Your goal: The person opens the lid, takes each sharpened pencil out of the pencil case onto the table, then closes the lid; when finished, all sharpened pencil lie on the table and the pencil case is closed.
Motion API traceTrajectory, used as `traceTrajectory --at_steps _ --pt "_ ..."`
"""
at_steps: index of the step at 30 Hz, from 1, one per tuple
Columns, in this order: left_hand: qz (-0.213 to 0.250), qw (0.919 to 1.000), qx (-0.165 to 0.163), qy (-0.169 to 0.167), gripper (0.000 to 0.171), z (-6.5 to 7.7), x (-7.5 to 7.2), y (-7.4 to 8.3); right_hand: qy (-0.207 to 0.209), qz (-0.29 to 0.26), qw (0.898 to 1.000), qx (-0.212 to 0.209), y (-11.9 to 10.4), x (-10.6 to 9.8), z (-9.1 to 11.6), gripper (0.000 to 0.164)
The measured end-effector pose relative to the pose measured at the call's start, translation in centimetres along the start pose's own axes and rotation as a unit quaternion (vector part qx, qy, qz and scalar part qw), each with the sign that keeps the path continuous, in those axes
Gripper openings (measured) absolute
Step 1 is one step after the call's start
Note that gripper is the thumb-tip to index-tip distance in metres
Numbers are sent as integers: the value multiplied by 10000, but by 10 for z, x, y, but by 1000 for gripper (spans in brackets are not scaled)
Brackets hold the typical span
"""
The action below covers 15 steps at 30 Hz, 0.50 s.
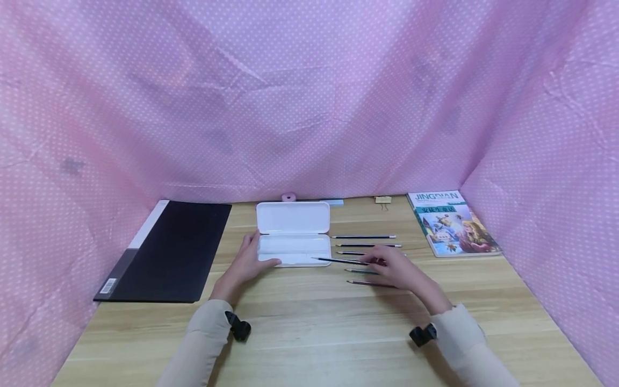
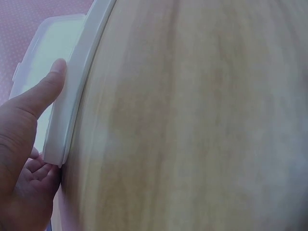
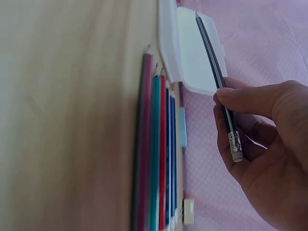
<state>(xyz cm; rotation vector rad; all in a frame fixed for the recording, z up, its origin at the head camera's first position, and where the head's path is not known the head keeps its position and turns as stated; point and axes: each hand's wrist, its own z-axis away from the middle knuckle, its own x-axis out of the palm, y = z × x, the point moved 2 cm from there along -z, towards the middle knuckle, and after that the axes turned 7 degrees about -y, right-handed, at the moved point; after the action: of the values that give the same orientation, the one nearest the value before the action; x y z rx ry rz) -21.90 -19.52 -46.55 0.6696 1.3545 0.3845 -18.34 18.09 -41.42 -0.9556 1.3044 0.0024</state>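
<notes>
A white pencil case (image 1: 293,243) lies with its lid raised back, in the middle of the table. My left hand (image 1: 244,264) grips its left end, the thumb over the front rim and the other fingers at the side. Between thumb and fingers, my right hand (image 1: 397,267) pinches a dark striped pencil (image 3: 210,50) with a metal ferrule and eraser at its rear. The pencil's tip points left, over the case's right end in the head view. Several other pencils (image 1: 364,236) lie in a row under and beside the right hand, among them a red one (image 3: 163,144) and a teal one (image 3: 156,130).
A black folder (image 1: 174,252) lies at the left and a picture-covered book (image 1: 452,226) at the back right. Behind the case are a pink tape roll (image 1: 288,197), a light blue strip (image 1: 335,202) and a binder clip (image 1: 383,200). A pink dotted curtain (image 1: 300,107) encloses the table.
</notes>
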Motion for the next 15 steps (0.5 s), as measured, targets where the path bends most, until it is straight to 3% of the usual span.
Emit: traceTrajectory --at_steps 9,15 --pt "-38 9999 117 34 111 0 0 -1 84 190 9997 130 17 0 56 25" --pt "32 10000 80 -3 111 1 0 1 232 137 9996 -110 28 4 83 27"
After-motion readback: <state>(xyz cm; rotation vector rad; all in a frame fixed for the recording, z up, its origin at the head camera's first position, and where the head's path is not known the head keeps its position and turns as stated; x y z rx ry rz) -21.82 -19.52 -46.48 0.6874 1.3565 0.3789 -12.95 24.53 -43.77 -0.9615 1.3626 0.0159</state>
